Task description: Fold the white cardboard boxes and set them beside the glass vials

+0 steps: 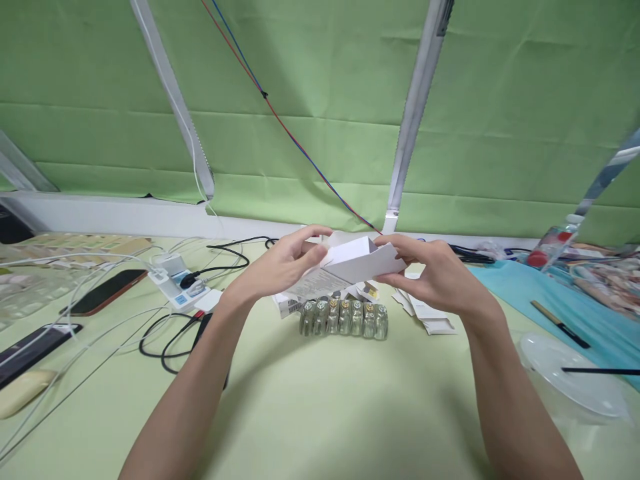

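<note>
A small white cardboard box with its end flaps spread is held up between my two hands. My left hand grips its left side, the thumb lying along the printed panel. On the right, my right hand pinches a flap between thumb and fingers. Just below the box, a row of several small clear glass bottles stands on the table. Flat white cartons lie under my right hand. More printed packaging lies behind the bottles, partly hidden by the box.
The pale green table carries a white power strip with tangled cables and two phones on the left. At right are a lidded plastic tub, a utility knife on blue cloth, and a bottle.
</note>
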A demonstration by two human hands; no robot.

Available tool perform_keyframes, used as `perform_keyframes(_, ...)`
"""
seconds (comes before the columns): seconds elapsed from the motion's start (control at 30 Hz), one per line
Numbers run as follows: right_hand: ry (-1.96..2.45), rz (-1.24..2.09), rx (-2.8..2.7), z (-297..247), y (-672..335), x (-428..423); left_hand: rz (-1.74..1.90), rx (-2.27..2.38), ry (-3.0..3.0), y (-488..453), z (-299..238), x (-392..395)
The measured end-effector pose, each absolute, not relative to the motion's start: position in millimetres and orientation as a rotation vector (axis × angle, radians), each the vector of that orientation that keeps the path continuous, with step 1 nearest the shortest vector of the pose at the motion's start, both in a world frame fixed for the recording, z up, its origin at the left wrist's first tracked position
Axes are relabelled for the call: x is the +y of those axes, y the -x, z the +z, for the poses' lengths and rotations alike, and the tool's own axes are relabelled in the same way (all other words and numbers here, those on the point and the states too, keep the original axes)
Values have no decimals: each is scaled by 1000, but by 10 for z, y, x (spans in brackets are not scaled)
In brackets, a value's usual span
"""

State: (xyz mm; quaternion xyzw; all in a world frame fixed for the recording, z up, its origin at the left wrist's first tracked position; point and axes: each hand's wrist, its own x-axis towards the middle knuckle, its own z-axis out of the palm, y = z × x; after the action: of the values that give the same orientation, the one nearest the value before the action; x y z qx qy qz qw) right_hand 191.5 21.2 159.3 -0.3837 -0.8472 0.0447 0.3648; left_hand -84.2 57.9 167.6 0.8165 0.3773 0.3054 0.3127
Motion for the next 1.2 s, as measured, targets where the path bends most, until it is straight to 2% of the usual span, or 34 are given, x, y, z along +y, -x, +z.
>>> perform_keyframes(0.1,980,86,-2150,1549,-1924,269,768,952,-2283,868,1635,626)
perform_keyframes(0.27,998,43,-2103,1485,-1925,364,737,1233,-2514,820,1580,689)
perform_keyframes(0.5,947,-17,-2138,1429,-1895,412,652,1321,-2587,815,1524,780)
perform_keyframes(0.77,842,21,-2205,1408,-1826,430,498,1152,-2453,845,1440,872)
perform_keyframes(1.2,883,51,-2194,1398,-1842,444,552,1041,-2463,792,1374,870)
